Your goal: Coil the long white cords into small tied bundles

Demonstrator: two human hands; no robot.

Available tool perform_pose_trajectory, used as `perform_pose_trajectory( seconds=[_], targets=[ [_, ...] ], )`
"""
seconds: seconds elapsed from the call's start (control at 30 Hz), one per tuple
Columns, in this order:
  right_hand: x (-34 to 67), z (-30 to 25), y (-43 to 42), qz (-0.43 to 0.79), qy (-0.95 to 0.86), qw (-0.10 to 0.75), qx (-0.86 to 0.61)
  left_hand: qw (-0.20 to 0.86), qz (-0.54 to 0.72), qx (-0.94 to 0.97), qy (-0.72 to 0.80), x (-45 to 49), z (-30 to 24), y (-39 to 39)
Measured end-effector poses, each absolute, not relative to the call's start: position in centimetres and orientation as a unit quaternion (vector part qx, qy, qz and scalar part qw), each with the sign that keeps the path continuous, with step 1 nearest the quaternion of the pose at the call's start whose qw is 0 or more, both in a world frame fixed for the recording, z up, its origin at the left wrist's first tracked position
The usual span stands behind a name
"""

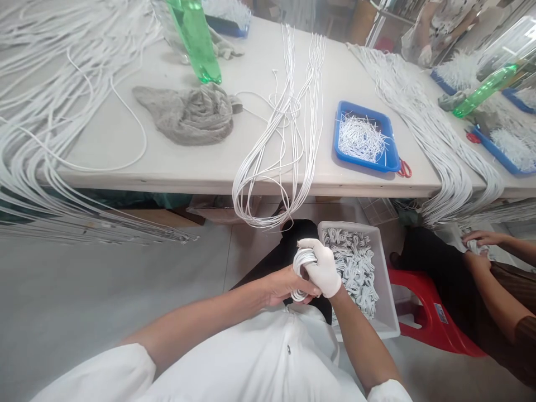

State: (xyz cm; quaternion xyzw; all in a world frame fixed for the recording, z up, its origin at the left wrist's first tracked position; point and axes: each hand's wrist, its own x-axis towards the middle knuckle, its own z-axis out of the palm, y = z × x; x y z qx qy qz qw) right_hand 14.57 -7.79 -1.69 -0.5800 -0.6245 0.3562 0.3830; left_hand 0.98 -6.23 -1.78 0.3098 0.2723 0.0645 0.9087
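Note:
A small coil of white cord [303, 260] is held between my two hands, over my lap. My bare left hand [283, 283] grips its lower part, thumb across the front. Around the coil's upper right side curls my right hand [325, 269], in a white glove, its fingers closed. Some fingertips of both hands are hidden behind the coil and each other. Close to my right hand stands a white bin [386, 279] full of tied cord bundles [355, 268]. Ahead, loose white cords [307, 128] lie on the table and loop down over its front edge.
The white table [184, 167] carries a grey cloth [192, 114], a green bottle [196, 44], a blue tray [397, 162] of short white pieces and red-handled scissors [404, 168]. Long cords [54, 111] hang off the left. At right, a co-worker's hands [479, 251] hold cord beside a red stool [435, 312].

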Motion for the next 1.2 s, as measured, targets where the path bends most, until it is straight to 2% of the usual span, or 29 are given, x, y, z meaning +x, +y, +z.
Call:
perform_pose_trajectory(
  seconds=[0.1, 0.27, 0.33, 0.53, 0.77, 0.93, 1.07, 1.2],
  targets=[
    [15.0, -1.7, -7.4, 0.366, -0.647, 0.331, -0.581, 0.895, 0.058, 0.299, 0.326, 0.9, -2.9, -6.5],
    [17.4, -0.1, -6.4, 0.345, -0.694, 0.176, -0.607, 0.89, 0.048, 0.274, 0.362, 0.0, -4.1, -5.9],
    [18.2, 0.3, -6.3, 0.341, -0.704, 0.153, -0.604, 0.884, 0.045, 0.267, 0.382, -0.2, -4.3, -5.7],
    [18.8, -0.7, -5.9, 0.321, -0.688, 0.204, -0.618, 0.881, 0.044, 0.243, 0.403, 0.1, -5.0, -5.5],
    [17.6, -1.6, -6.2, 0.582, -0.398, 0.251, -0.663, 0.863, 0.059, 0.282, 0.416, 0.2, -5.4, -4.7],
    [16.7, -2.5, -7.1, 0.664, -0.281, 0.319, -0.615, 0.837, 0.039, 0.363, 0.408, 0.0, -5.3, -4.5],
    [15.4, -3.9, -7.9, 0.628, -0.262, 0.351, -0.643, 0.823, 0.019, 0.384, 0.417, 0.1, -6.0, -4.7],
    [14.9, -4.8, -8.2, 0.444, -0.443, 0.315, -0.712, 0.82, 0.024, 0.379, 0.429, 0.2, -6.8, -5.0]
  ],
)
